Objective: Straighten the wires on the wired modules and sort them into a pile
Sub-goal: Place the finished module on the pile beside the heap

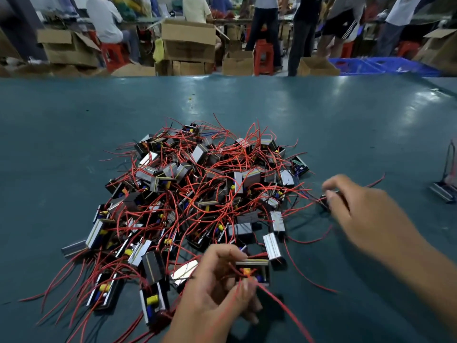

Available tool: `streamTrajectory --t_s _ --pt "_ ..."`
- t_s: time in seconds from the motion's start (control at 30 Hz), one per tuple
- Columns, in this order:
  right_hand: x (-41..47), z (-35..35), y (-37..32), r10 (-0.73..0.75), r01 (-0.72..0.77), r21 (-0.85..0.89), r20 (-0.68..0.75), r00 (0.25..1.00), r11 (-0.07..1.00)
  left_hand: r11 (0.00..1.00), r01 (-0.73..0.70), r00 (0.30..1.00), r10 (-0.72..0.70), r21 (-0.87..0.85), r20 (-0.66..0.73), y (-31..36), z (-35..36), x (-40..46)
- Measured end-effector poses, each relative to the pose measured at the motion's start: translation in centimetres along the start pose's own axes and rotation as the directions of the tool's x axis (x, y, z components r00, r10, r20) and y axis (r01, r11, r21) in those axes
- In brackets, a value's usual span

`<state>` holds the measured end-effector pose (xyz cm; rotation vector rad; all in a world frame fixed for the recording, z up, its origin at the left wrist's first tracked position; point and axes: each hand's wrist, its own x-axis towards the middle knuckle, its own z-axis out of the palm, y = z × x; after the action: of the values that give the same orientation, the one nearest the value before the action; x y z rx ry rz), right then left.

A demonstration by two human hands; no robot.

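Left hand: your left hand (217, 290) sits nearest you at the near edge of the desk (74, 125), fingers curled round a wired module (254, 272) and pinching its red wires (279, 305) where they leave the casing.
Held module: its open side faces you, showing yellow and blue parts inside; one red wire trails from it toward the near right of the desk.
Right hand: your right hand (366, 214) reaches out over the right side of the desk, fingertips closed on a small dark module (327, 201) at the right fringe of the heap (motion blur hides just how the fingers lie).
Heap: a tangled heap of modules (197, 194) fills the middle of the desk, metal casings lying every way and red wires looping over and between them.
Near left: several modules (106, 290) lie side by side toward the near left edge, their wires running out toward that edge.
Right edge: a lone metal piece (445, 189) sits well apart from the heap.
Beyond the desk: cardboard boxes (188, 40), red stools (263, 55) and people at other benches.
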<state>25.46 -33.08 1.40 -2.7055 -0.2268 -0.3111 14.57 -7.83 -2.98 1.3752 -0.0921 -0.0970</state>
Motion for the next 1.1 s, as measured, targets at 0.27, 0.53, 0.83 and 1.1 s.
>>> streamTrajectory --t_s 0.27,0.53,0.83,1.1 --pt "1.1 4.4 4.6 0.098 -0.127 -0.192 -0.154 0.983 0.973 0.973 0.074 0.994 -0.088 -0.221 -0.057 -0.9 -0.3 0.8" --pt "1.3 3.6 4.1 0.188 -0.14 0.189 -0.267 0.945 0.972 0.999 0.044 0.998 -0.043 -0.016 0.043 -1.6 -1.1 0.5" --pt "-0.5 -0.9 1.5 0.273 -0.072 0.441 -0.412 0.87 0.895 0.998 0.055 0.994 -0.051 -0.04 0.095 -1.0 -1.0 0.2" --pt "-4.7 -2.0 -1.4 0.458 0.038 0.699 -0.508 0.729 0.714 0.98 0.138 0.979 -0.113 -0.142 0.172 0.4 -0.5 -0.2"
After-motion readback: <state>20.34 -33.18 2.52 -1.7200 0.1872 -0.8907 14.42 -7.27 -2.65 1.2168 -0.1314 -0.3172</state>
